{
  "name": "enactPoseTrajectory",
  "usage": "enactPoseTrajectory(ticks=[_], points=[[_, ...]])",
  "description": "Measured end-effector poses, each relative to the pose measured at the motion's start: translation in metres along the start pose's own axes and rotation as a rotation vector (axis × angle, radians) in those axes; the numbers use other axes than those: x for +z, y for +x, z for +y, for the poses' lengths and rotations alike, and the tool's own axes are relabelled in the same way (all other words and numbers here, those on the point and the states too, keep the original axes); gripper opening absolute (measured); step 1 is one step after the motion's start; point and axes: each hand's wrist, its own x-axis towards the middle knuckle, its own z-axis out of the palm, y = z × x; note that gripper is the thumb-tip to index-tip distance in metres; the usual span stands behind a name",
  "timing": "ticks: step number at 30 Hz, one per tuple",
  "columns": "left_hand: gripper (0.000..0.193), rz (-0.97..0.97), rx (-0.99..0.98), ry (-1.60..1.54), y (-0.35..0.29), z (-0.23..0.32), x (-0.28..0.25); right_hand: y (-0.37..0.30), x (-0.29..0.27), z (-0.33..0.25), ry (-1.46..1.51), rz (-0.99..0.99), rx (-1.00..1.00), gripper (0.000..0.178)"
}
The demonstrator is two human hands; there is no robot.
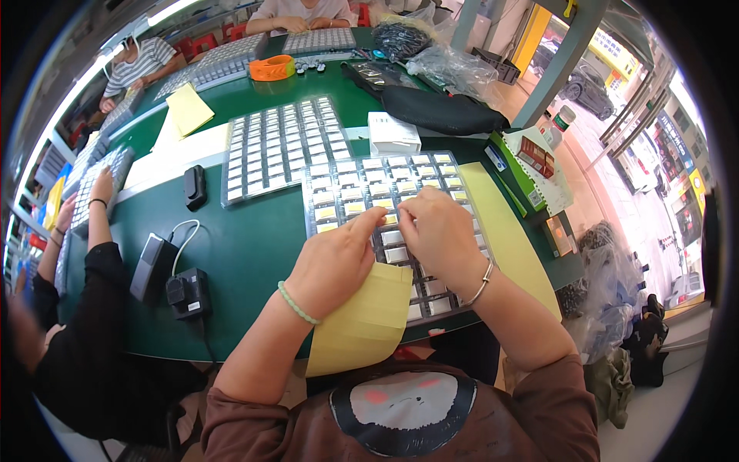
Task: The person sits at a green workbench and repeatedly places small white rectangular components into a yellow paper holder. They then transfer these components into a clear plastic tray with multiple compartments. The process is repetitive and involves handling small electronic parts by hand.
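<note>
The left hand (336, 258), thumb and forefinger together, overlaps a yellow sheet (362, 323) covering part of the tray of white pieces (309, 202), over which the right hand (443, 235) is pinched too, on what I cannot tell remotely.

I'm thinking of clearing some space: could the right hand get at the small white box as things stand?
Probably yes: the small white box sits just beyond the gridded tray with nothing visible on top, so the right hand need only pass over the tray.
</note>
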Motion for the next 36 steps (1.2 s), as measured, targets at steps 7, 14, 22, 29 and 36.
enactPoseTrajectory(ticks=[7,14,22,29,36], points=[[0.044,-0.004,0.016,-0.054,0.002,-0.001,0.000,-0.014,0.004,0.015,-0.028,0.017,-0.223,0.016],[0.047,0.114,0.009,-0.284,0.002,0.001,-0.013,-0.013,-0.024,0.010,0.377,-0.045,-0.113,0.026],[0.036,-0.094,-0.049,-0.513,0.005,0.007,-0.020,-0.034,-0.048,0.006,0.861,-0.420,0.081,0.031],[0.030,-0.411,-0.105,-0.907,0.003,-0.009,-0.015,-0.039,-0.056,0.013,0.844,-0.544,-0.106,0.027],[0.040,-0.312,0.135,-0.473,0.003,0.007,-0.046,-0.044,-0.058,-0.003,0.983,-0.485,0.163,0.022]])
